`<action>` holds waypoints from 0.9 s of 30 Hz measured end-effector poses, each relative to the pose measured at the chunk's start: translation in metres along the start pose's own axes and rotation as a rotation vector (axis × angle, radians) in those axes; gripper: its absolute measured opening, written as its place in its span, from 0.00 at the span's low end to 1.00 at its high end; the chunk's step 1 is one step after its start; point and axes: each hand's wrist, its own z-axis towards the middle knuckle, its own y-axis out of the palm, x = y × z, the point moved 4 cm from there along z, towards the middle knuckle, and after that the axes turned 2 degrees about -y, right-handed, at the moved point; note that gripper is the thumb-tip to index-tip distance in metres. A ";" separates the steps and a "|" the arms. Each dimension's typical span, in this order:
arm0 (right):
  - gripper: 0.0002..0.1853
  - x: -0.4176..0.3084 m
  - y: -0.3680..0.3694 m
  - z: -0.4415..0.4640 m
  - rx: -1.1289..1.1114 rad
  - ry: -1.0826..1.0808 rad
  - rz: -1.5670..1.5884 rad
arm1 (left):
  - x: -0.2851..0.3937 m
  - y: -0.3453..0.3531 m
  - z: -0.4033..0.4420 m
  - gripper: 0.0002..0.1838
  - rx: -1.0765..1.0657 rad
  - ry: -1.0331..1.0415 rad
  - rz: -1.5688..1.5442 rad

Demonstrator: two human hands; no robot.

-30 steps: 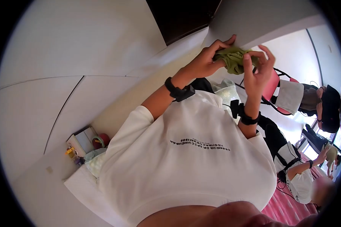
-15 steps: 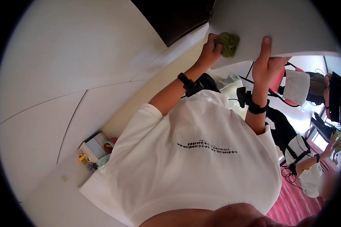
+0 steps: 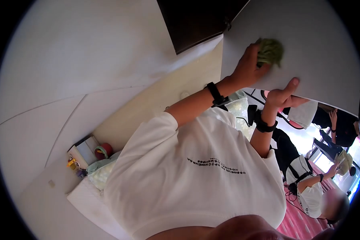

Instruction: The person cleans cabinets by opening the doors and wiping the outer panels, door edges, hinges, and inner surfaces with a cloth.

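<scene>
A crumpled green cloth (image 3: 271, 53) is in my left hand (image 3: 250, 66), pressed against the face of a grey-white door-like panel (image 3: 316, 52). The cloth is slightly blurred. My right hand (image 3: 283, 97) grips the panel's lower edge: its thumb lies on the near face, and the other fingers are mostly hidden behind the edge. Black straps with small devices are on both my wrists.
A dark opening (image 3: 200, 24) adjoins the panel at the top. White cabinet fronts (image 3: 32, 120) are at left, with a box (image 3: 82, 151) and red pot (image 3: 104, 151) below. Several people, one in a white shirt (image 3: 311, 200), are at right near a pink striped surface (image 3: 300, 218).
Both hands first handled the cloth together; then my right hand took the panel's edge. My left hand has since carried the cloth rightward over the panel, which now shows more of its face.
</scene>
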 end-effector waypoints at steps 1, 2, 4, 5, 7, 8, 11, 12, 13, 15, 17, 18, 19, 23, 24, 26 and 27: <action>0.24 -0.001 -0.002 0.002 0.001 -0.010 0.006 | -0.016 -0.001 -0.009 0.30 0.002 0.003 -0.003; 0.25 0.000 -0.004 0.004 0.001 -0.021 0.012 | -0.039 -0.001 -0.019 0.29 -0.027 -0.099 0.092; 0.25 0.013 -0.016 0.008 0.003 -0.033 -0.005 | -0.072 -0.001 -0.034 0.28 -0.050 -0.207 0.187; 0.24 0.018 -0.022 0.009 0.005 -0.039 -0.024 | -0.093 0.000 -0.043 0.28 -0.142 -0.431 0.181; 0.23 0.028 -0.029 0.014 0.012 -0.019 0.022 | -0.116 0.004 -0.058 0.29 -0.229 -0.654 0.181; 0.22 0.034 -0.033 0.015 0.023 -0.001 0.061 | -0.124 0.012 -0.064 0.30 -0.243 -0.720 0.148; 0.18 0.057 -0.039 0.022 0.018 0.056 0.273 | -0.106 0.039 -0.052 0.33 -0.206 -0.619 0.058; 0.18 0.071 -0.039 0.026 0.019 0.067 0.284 | -0.086 0.046 -0.040 0.34 -0.162 -0.467 0.001; 0.18 0.086 -0.045 0.026 0.019 0.143 0.317 | -0.060 0.050 -0.027 0.34 -0.130 -0.331 0.079; 0.18 0.091 -0.056 0.031 0.048 0.236 0.313 | -0.006 0.060 -0.013 0.34 -0.126 -0.225 0.157; 0.19 0.090 -0.066 0.036 0.078 0.173 0.043 | 0.038 0.061 0.002 0.31 -0.043 0.134 0.205; 0.19 0.086 -0.067 0.041 0.089 0.105 -0.214 | 0.041 0.056 0.006 0.31 -0.058 0.146 0.196; 0.23 0.083 -0.064 0.041 0.126 0.159 -0.067 | 0.034 0.052 0.008 0.29 -0.214 -0.007 0.109; 0.25 0.059 -0.077 0.039 0.187 0.193 -0.217 | 0.016 -0.006 -0.001 0.25 -0.249 -0.247 -0.106; 0.25 0.052 -0.078 0.033 0.179 0.221 -0.296 | 0.018 -0.033 -0.009 0.26 -0.196 -0.263 -0.043; 0.24 0.042 -0.078 0.018 0.174 0.238 -0.375 | 0.008 -0.083 -0.029 0.25 -0.074 -0.249 -0.142; 0.21 0.033 -0.070 0.007 0.046 0.070 -0.473 | 0.018 -0.111 -0.040 0.25 0.027 -0.199 -0.143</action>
